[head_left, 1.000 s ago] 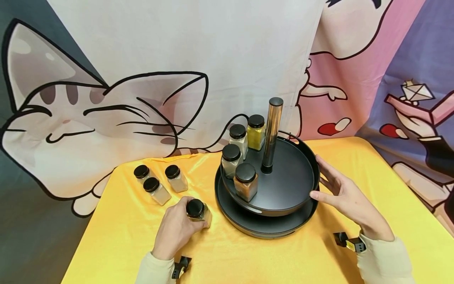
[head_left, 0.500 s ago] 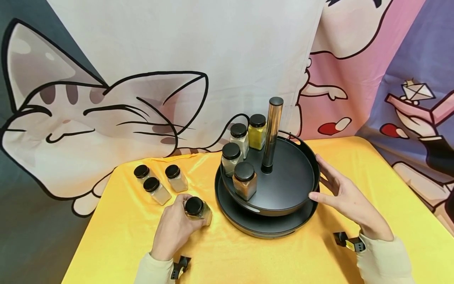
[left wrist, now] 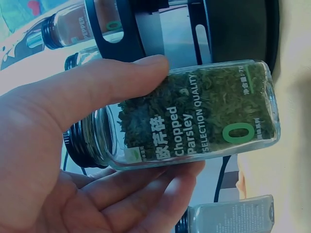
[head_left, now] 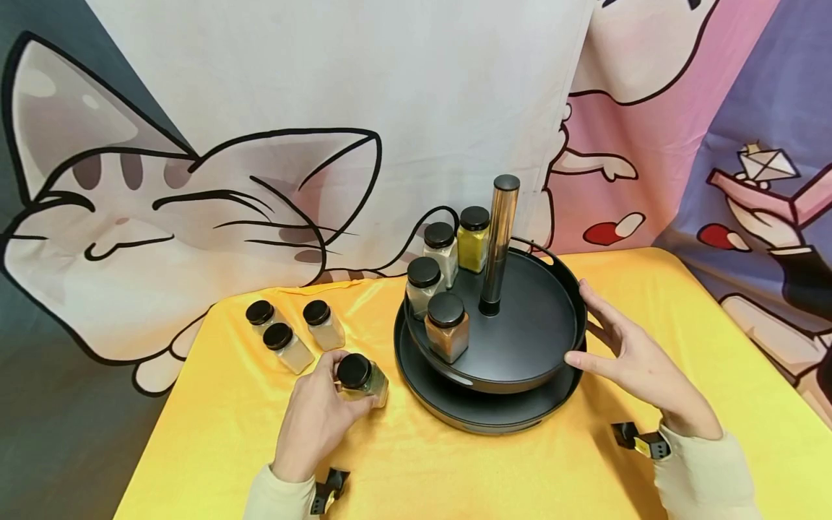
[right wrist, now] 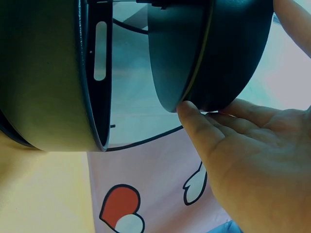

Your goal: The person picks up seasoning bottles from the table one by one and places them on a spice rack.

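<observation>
My left hand (head_left: 316,419) grips a glass jar of chopped parsley (left wrist: 199,109) with a black lid, thumb on one side and fingers on the other. In the head view this parsley jar stands upright just left of a black two-tier rack (head_left: 484,420). My right hand (head_left: 640,368) is spread against the outer wall of the rack's upper tray (head_left: 533,318), fingertips and thumb touching it. On that tray's left side are a brown spice jar (head_left: 447,336), two pale spice jars and a yellow spice jar (head_left: 473,245).
Several black-lidded jars with pale contents, one of them a white jar (head_left: 328,332), stand at left on the yellow cloth (head_left: 455,477). A shiny metal post (head_left: 499,245) rises from the upper tray. A printed cat curtain (head_left: 260,217) hangs behind.
The parsley jar has risen slightly in my left hand. The upper tray and its jars have turned a little clockwise, seen from above, with my right hand almost in place on the rim.
</observation>
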The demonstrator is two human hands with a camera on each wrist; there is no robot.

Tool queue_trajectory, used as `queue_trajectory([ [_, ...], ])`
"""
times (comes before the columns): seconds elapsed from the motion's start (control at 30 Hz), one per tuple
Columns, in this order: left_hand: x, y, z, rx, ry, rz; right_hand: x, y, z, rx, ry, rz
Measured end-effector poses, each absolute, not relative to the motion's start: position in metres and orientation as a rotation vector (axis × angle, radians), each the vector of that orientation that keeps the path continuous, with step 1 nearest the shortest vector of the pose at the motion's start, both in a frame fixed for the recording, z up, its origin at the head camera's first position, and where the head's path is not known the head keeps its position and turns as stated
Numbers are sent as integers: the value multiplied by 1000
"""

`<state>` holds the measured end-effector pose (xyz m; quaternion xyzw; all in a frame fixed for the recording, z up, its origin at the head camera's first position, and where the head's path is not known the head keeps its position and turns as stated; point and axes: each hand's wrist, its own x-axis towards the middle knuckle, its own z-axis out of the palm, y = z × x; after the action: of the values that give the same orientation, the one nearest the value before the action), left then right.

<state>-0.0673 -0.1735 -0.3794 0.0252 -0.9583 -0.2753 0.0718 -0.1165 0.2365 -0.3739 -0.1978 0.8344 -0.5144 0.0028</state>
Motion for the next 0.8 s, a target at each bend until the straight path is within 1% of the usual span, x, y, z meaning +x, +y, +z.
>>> queue_trajectory([
  [0.43,-62,-171,-367,138,-2808,-926,-116,242,-374,-709,2514,-1748],
  [0.8,-55,-165,-356,142,-2744,-958,-119,243,-375,-672,2423,-1849],
])
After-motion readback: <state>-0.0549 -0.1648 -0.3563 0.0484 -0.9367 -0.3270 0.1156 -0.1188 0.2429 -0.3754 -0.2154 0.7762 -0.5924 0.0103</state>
